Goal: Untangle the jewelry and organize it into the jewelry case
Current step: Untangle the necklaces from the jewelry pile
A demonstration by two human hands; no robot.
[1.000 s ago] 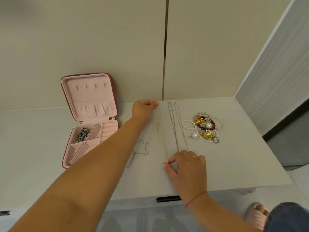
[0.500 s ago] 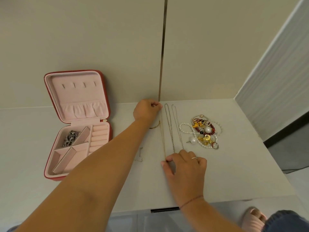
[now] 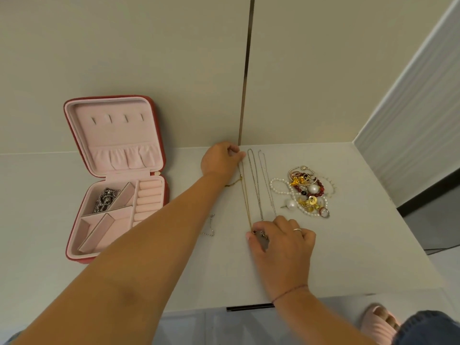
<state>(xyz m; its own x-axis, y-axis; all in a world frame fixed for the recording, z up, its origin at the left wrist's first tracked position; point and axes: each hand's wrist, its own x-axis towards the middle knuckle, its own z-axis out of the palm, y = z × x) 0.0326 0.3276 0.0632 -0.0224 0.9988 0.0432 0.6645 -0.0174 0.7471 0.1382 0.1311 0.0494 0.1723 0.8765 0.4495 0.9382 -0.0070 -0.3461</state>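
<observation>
Holding the gold chain [image 3: 245, 192] straight on the table [image 3: 361, 245] — the left grip [image 3: 220, 159] pinches its far end and the right grip [image 3: 281, 241] pinches its near end, beside 2 silver chains [image 3: 256, 185]. Next it likely needs lifting into the open jewelry case [image 3: 117, 178] on the left — slowly, so it does not knot.

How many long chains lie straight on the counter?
3, side by side between the left hand and right hand: a gold chain leftmost, a silver chain in the middle, a finer silver chain nearest the jewelry pile. The left arm may hide more.
</observation>
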